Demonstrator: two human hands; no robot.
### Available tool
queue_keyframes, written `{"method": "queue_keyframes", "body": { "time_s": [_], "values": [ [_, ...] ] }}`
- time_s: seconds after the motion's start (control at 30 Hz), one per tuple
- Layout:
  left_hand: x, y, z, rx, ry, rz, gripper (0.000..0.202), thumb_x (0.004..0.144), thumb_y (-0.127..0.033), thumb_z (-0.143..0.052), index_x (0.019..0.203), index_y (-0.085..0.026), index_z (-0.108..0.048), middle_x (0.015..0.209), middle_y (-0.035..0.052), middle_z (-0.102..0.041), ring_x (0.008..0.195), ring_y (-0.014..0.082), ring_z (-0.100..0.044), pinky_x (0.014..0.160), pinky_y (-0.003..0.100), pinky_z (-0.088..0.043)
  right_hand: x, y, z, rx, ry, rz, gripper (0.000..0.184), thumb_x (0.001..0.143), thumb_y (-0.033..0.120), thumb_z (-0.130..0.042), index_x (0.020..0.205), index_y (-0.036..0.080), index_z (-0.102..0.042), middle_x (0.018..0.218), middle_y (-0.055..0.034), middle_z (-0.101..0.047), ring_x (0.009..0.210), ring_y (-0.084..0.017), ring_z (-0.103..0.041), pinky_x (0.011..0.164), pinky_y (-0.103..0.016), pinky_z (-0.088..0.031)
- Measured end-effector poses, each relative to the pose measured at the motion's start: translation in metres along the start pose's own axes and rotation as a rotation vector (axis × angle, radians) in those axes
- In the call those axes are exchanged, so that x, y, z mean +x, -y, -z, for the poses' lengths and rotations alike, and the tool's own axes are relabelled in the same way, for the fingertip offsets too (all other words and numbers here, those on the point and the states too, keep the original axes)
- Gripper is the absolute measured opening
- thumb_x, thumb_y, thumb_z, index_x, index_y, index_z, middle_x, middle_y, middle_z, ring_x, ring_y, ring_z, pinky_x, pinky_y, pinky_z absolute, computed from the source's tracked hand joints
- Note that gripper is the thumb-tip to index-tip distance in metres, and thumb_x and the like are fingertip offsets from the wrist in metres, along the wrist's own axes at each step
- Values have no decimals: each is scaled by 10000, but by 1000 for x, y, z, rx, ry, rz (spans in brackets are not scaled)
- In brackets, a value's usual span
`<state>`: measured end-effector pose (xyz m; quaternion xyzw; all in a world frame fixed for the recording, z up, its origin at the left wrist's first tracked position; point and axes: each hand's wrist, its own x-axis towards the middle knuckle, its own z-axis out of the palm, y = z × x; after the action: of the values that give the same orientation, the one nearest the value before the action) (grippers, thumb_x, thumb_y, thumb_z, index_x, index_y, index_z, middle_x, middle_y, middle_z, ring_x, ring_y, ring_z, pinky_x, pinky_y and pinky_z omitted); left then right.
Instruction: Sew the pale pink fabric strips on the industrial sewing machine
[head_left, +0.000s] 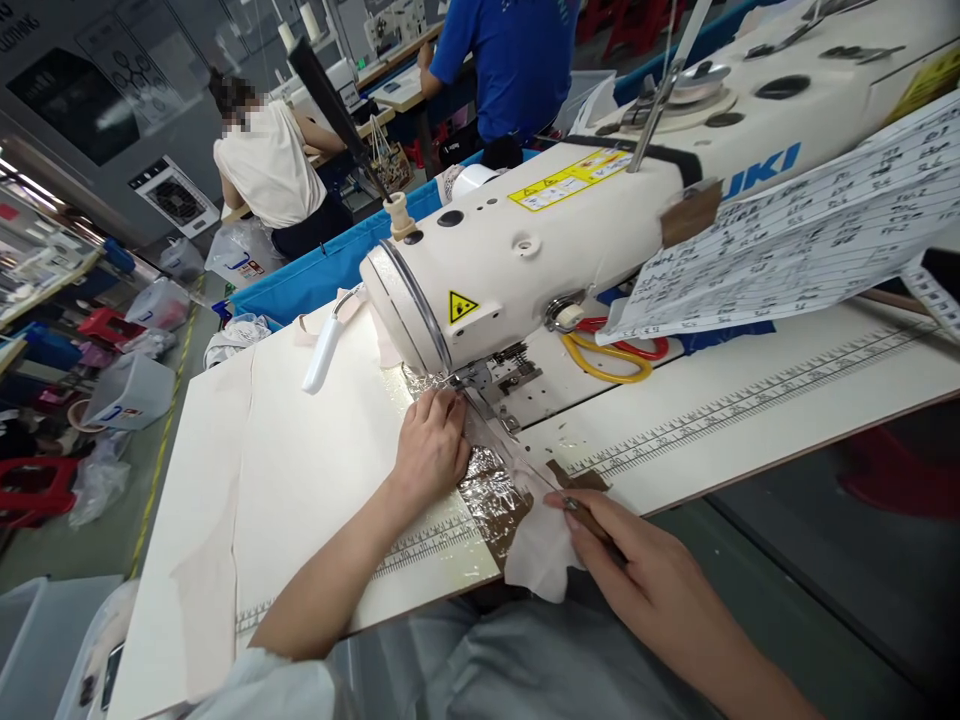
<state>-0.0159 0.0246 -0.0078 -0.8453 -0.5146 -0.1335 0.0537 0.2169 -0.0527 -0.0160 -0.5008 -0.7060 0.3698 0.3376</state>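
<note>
My left hand lies beside the needle area of a white sewing machine. Its fingers are curled together at the edge of a pale pink fabric piece, which runs from under the presser foot and hangs over the table's front edge. Wrapped in my right hand is the dark handle of an awl. The awl's thin metal shaft points up and left along the fabric, toward the presser foot; its tip is hard to make out. Shiny clear film covers the table surface under the fabric.
Yellow and red-handled scissors lie behind the needle area. Handwritten sheets overhang the machine's right side. A white-handled tool and pale fabric are on the white table. Beyond a blue cloth bin, two people sit working.
</note>
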Motion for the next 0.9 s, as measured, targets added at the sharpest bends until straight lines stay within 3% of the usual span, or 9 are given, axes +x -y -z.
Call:
{"method": "queue_keyframes", "body": {
  "time_s": [0.1,0.27,0.53,0.7,0.9],
  "values": [
    [0,3,0,-51,-32,-37,356,899,-109,-417,1220,-81,-569,1150,172,-578,1051,295,-546,893,468,-543,6,5,0,-64,-11,24,217,964,309,-398,993,235,-599,807,-34,-709,662,-189,-676,570,-267,-519],
    [0,9,-1,-128,-87,-126,327,913,-81,-400,1178,-119,-587,1118,145,-597,1025,268,-563,869,437,-557,8,8,-1,-107,-38,59,205,961,282,-397,1009,235,-590,835,-41,-716,677,-193,-682,580,-273,-523],
    [1,9,-3,-22,-38,0,401,883,-115,-452,1275,-120,-541,1205,159,-563,1144,317,-512,920,483,-520,17,9,-4,-186,-59,150,233,969,237,-356,1050,219,-574,931,-58,-724,758,-199,-708,608,-287,-532],
    [-2,10,-2,-102,-86,-72,343,897,-94,-415,1199,-122,-574,1120,147,-593,1037,276,-546,860,439,-534,21,10,-6,-225,-77,196,224,977,218,-346,1050,221,-557,939,-58,-713,773,-190,-703,622,-279,-528],
    [-1,10,-2,-88,-83,-75,363,877,-87,-438,1217,-122,-562,1180,153,-586,1095,289,-541,883,436,-525,26,7,-12,-299,-94,232,240,993,197,-325,1082,216,-547,985,-63,-709,842,-196,-705,662,-282,-529]
  ]
}}
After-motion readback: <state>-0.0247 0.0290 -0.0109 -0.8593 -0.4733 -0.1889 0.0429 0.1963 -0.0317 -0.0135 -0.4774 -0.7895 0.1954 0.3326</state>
